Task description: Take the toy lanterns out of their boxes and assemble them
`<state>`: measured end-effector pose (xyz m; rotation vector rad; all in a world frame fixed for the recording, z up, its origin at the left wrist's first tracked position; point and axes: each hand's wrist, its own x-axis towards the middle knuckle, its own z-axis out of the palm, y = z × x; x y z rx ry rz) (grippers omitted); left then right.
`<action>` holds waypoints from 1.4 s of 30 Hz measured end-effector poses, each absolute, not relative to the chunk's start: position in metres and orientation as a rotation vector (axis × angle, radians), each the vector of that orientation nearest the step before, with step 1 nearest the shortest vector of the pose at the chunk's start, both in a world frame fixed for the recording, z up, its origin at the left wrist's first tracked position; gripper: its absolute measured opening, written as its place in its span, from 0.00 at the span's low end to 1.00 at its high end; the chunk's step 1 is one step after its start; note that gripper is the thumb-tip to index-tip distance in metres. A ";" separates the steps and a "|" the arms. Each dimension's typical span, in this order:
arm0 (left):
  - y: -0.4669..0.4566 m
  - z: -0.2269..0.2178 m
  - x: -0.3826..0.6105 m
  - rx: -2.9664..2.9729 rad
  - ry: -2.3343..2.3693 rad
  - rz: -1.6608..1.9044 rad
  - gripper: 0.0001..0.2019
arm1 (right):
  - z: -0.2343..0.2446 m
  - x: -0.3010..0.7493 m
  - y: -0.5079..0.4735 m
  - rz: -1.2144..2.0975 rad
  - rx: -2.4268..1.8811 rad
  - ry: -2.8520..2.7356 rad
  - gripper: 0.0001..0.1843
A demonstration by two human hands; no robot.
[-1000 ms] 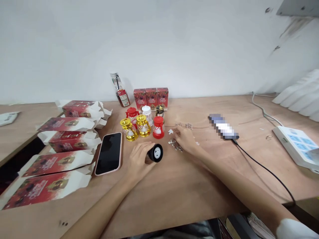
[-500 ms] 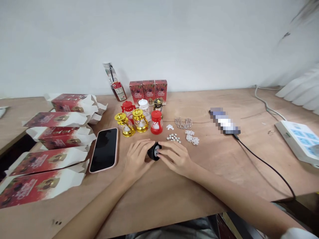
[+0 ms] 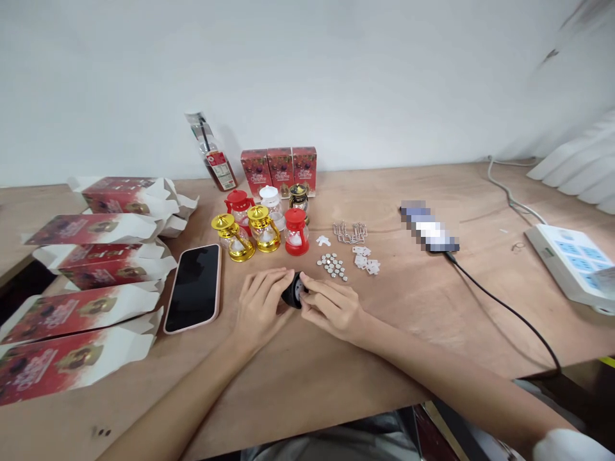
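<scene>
Between my hands is a small black lantern [image 3: 291,296], tipped so that its round base with a grey underside faces right; much of it is hidden by fingers. My left hand [image 3: 263,301] wraps round it from the left. The fingers of my right hand [image 3: 332,306] are pressed together at the base, gripping its rim and underside. Just beyond lie several silver button cells [image 3: 332,265], small white plastic pieces [image 3: 367,261] and bent metal wires [image 3: 350,232]. Behind stand small lanterns: a red one [image 3: 296,232], a gold one [image 3: 264,229] and several others.
Opened red-and-white cartons [image 3: 96,310] cover the left side, beside a pink-edged phone [image 3: 195,288]. Three red boxes [image 3: 280,171] and a leaning bottle [image 3: 218,165] stand by the wall. At right are a blurred-out device [image 3: 430,229], its black cable [image 3: 504,310] and a power strip [image 3: 574,266].
The view has shifted slightly, so things sit a little further left. My right fingers have closed in over the lantern's base and hide more of it. The left hand keeps its hold.
</scene>
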<state>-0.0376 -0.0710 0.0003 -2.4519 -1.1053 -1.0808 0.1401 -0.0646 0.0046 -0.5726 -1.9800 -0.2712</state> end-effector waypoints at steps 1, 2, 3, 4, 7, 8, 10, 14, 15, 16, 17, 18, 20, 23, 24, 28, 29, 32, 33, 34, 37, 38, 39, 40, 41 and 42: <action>-0.071 0.000 -0.038 -2.451 -1.108 -1.075 0.19 | 0.005 0.140 -0.065 -0.257 -0.583 -1.984 0.08; -0.071 0.000 -0.037 -2.449 -1.109 -1.071 0.19 | 0.005 0.140 -0.065 -0.245 -0.592 -1.988 0.08; -0.072 0.000 -0.037 -2.445 -1.113 -1.066 0.20 | 0.005 0.140 -0.065 -0.232 -0.598 -1.987 0.08; -0.072 0.000 -0.037 -2.438 -1.114 -1.065 0.20 | 0.004 0.140 -0.066 -0.220 -0.602 -1.979 0.08; -0.073 0.000 -0.035 -2.411 -1.111 -1.072 0.21 | 0.001 0.138 -0.068 -0.172 -0.610 -1.945 0.07; -0.074 0.001 -0.035 -2.404 -1.109 -1.075 0.21 | 0.000 0.137 -0.068 -0.155 -0.609 -1.932 0.07; -0.075 0.002 -0.034 -2.391 -1.105 -1.083 0.20 | -0.001 0.137 -0.067 -0.123 -0.594 -1.917 0.08; -0.076 0.003 -0.033 -2.406 -1.103 -1.108 0.19 | 0.004 0.141 -0.062 -0.050 -0.581 -1.899 0.06; -0.076 0.003 -0.033 -2.407 -1.114 -1.127 0.19 | 0.005 0.142 -0.061 -0.038 -0.577 -1.905 0.06; -0.075 0.003 -0.034 -2.402 -1.132 -1.146 0.20 | 0.007 0.143 -0.059 -0.027 -0.572 -1.914 0.06; -0.074 0.002 -0.035 -2.391 -1.153 -1.162 0.21 | 0.008 0.143 -0.058 -0.013 -0.562 -1.927 0.06; -0.074 0.002 -0.036 -2.376 -1.174 -1.173 0.21 | 0.009 0.144 -0.058 0.010 -0.549 -1.943 0.06; -0.072 0.001 -0.039 -2.356 -1.196 -1.184 0.23 | 0.011 0.143 -0.058 0.081 -0.526 -1.971 0.06; -0.070 0.000 -0.041 -2.351 -1.215 -1.198 0.24 | 0.010 0.142 -0.058 0.181 -0.516 -1.990 0.10; -0.070 0.000 -0.041 -2.354 -1.218 -1.203 0.24 | 0.009 0.142 -0.057 0.204 -0.521 -1.985 0.11; -0.070 0.002 -0.040 -2.356 -1.197 -1.225 0.23 | 0.004 0.142 -0.052 0.279 -0.510 -1.920 0.09; -0.070 0.002 -0.039 -2.359 -1.187 -1.224 0.23 | 0.003 0.143 -0.051 0.299 -0.503 -1.904 0.07; -0.071 0.003 -0.039 -2.388 -1.168 -1.185 0.22 | 0.003 0.144 -0.050 0.327 -0.493 -1.891 0.06; -0.071 0.002 -0.039 -2.396 -1.169 -1.174 0.22 | 0.004 0.144 -0.050 0.315 -0.485 -1.904 0.07; -0.071 0.002 -0.039 -2.403 -1.173 -1.168 0.22 | 0.005 0.145 -0.051 0.298 -0.474 -1.922 0.07; -0.069 0.001 -0.042 -2.397 -1.202 -1.191 0.22 | 0.008 0.147 -0.052 0.251 -0.456 -1.954 0.06; -0.069 0.001 -0.043 -2.387 -1.219 -1.203 0.22 | 0.008 0.149 -0.050 0.230 -0.468 -1.961 0.06; -0.068 0.000 -0.045 -2.377 -1.238 -1.213 0.22 | 0.009 0.153 -0.047 0.193 -0.490 -1.978 0.06; -0.066 -0.001 -0.046 -2.364 -1.260 -1.225 0.22 | 0.008 0.157 -0.043 0.135 -0.532 -2.007 0.06; -0.065 -0.001 -0.048 -2.352 -1.285 -1.239 0.22 | 0.008 0.163 -0.037 0.060 -0.602 -2.049 0.06; -0.065 -0.001 -0.049 -2.343 -1.305 -1.255 0.23 | 0.007 0.170 -0.031 -0.027 -0.704 -2.101 0.07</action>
